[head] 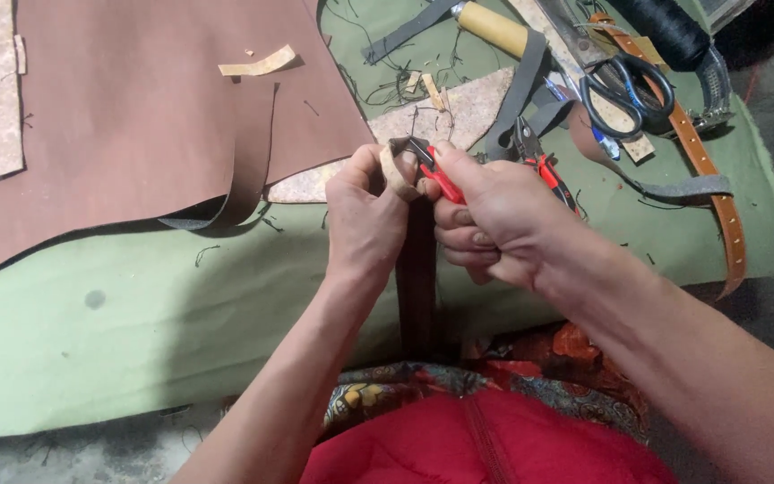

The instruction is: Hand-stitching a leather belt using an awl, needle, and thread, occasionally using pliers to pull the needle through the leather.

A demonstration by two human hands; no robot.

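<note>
My left hand (365, 220) pinches the upper end of a dark brown leather strap (418, 278) that runs down toward my lap; a pale bandage wraps one finger. My right hand (494, 220) grips a small red-handled cutter (436, 175) whose metal tip sits at the strap's top end, right beside my left fingers. Both hands are held close together over the front edge of a green mat (136, 305).
A large brown leather sheet (136, 108) covers the mat's left part. Behind the hands lie red-handled pliers (544, 166), black scissors (624, 90), a tan belt (718, 197), grey straps (517, 99), a wooden-handled tool (494, 27), a black thread spool (669, 27) and pale scraps.
</note>
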